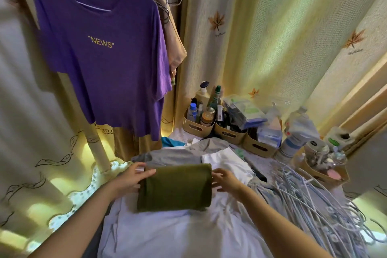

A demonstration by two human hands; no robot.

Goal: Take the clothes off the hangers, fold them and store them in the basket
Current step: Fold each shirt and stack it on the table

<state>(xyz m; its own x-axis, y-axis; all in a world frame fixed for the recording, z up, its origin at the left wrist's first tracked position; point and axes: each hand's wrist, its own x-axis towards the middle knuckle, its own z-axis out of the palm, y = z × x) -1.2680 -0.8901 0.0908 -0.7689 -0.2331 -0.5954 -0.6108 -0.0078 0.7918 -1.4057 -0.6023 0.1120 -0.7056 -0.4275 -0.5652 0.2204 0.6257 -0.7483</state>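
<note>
Step in hand, by my reading: finishing the fold on the dark olive-green folded garment [174,187], which lies as a compact rectangle on top of a pale lilac-white cloth [167,234] spread over the surface below the camera, whether bed or table I cannot tell. To do this well, press both short edges inward evenly so the bundle keeps square, smooth the top before lifting, then slide the fingers under from each side so the layers do not slip apart in carrying. The storage basket named in the task is not identifiable here; the small beige bins [198,126] at the back are crammed with bottles and packets and look unsuitable. Left hand [134,178] sits at the left short edge, thumb laid over the top near corner, fingers wrapped down the side: a light grasp on the olive garment. Right hand [225,180] is at the right short edge, fingers curled and touching or just beside the cloth; whether it grips or merely steadies I cannot tell. Both forearms come in low from the bottom corners, converging, wrists roughly level. Behind the bundle lie a grey garment [178,154] and a white garment [228,160], loosely spread. A heap of pale wire hangers [310,201] lies at right. A purple "NEWS" T-shirt [104,52] hangs on a hanger at upper left, so work remains
</note>
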